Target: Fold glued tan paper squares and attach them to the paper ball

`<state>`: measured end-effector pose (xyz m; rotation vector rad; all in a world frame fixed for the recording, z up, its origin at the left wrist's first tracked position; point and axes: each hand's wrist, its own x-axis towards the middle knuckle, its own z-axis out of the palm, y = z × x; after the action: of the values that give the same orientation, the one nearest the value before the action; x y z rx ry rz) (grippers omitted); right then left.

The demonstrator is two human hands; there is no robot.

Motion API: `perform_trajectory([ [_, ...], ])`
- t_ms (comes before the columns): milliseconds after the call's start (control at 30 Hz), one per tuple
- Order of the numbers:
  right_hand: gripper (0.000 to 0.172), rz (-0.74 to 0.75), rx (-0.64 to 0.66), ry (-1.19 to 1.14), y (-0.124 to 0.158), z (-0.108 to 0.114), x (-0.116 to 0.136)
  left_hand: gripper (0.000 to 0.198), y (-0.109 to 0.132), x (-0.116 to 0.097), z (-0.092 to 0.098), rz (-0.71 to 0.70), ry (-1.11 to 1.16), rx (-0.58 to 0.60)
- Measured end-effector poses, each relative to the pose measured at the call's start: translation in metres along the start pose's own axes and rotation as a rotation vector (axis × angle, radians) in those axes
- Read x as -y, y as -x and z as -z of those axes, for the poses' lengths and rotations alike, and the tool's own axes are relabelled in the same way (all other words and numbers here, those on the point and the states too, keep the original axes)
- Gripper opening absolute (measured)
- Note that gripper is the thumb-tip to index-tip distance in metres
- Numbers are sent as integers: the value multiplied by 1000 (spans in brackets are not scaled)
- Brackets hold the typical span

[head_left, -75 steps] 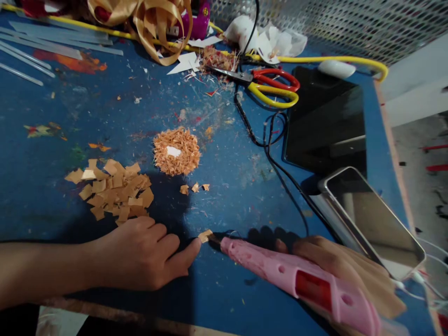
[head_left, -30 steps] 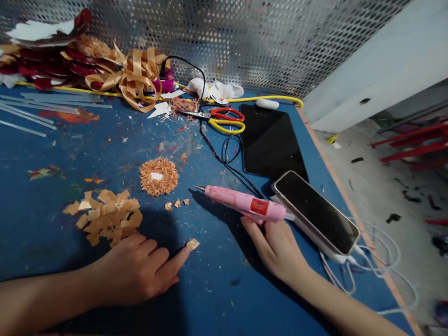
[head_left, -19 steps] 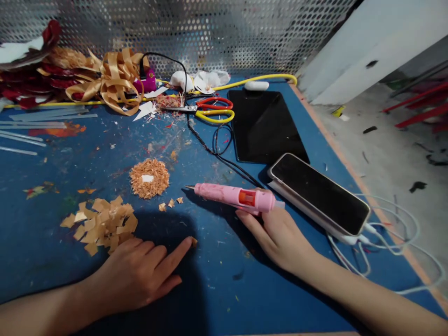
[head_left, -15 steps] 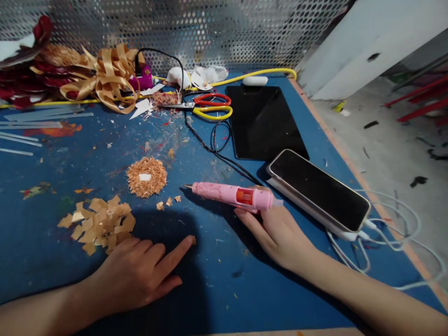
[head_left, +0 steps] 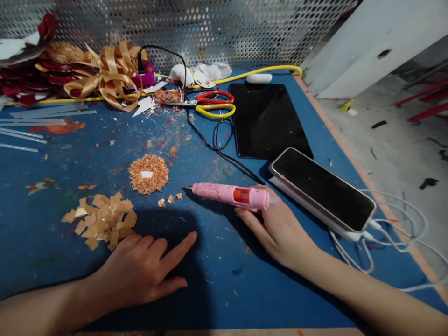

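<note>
My left hand (head_left: 140,270) lies on the blue table (head_left: 52,252), index finger stretched out and its tip pressed to the surface; nothing shows in it. Just behind it is a pile of tan paper squares (head_left: 101,221). My right hand (head_left: 280,228) is closed round the rear end of a pink glue pen (head_left: 227,194), which lies almost flat with its tip pointing left. Near that tip are three small tan bits (head_left: 170,199) and a round disc of orange scraps (head_left: 149,168) with a white centre.
A phone (head_left: 324,189) on a white cable and a dark tablet (head_left: 269,119) lie right of the pen. Red-and-yellow scissors (head_left: 213,102), gold ribbon (head_left: 108,74), a black cord (head_left: 217,144) and clear glue sticks (head_left: 21,135) sit toward the perforated metal back wall (head_left: 210,28).
My right hand drew the glue pen away from my left fingertip and set it down beside the phone. The small tan piece by my left index finger is out of sight now.
</note>
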<state>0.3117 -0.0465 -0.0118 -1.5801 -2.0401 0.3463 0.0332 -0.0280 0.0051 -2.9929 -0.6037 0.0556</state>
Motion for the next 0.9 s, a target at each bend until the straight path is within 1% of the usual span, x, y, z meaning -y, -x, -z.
perform_trajectory([
  [167, 17, -27, -10, 25, 1, -2, 1, 56, 1, 0, -1, 10, -3, -16],
  [267, 16, -43, -64, 41, 1, -6, 1, 56, 0, 2, -1, 0, 28, -45],
  [367, 10, -57, -141, 72, 0, -9, -1, 45, -3, 6, 0, -40, 56, -168],
  [433, 7, -56, -175, 121, -1, -10, -4, 35, -8, 8, 1, -88, 26, -249],
  [500, 7, -26, -191, 162, -2, -8, -6, 30, -13, 9, 4, -143, -30, -293],
  [533, 9, -10, -188, 166, -1, -7, -7, 29, -16, 8, 5, -170, -61, -305],
  [600, 19, -4, -177, 147, 1, -5, -7, 24, -21, 7, 8, -213, -127, -323],
  [667, 33, -38, -172, 124, 4, -4, -7, 21, -24, 5, 11, -232, -179, -330],
  [733, 44, -72, -177, 117, 6, -2, -6, 20, -27, 3, 12, -221, -194, -332],
  [833, 51, -70, -206, 113, 11, 5, -3, 19, -29, 4, 11, -178, -163, -344],
  [900, 48, 10, -313, 91, 16, 13, 2, 20, -29, 5, 9, -146, -126, -351],
])
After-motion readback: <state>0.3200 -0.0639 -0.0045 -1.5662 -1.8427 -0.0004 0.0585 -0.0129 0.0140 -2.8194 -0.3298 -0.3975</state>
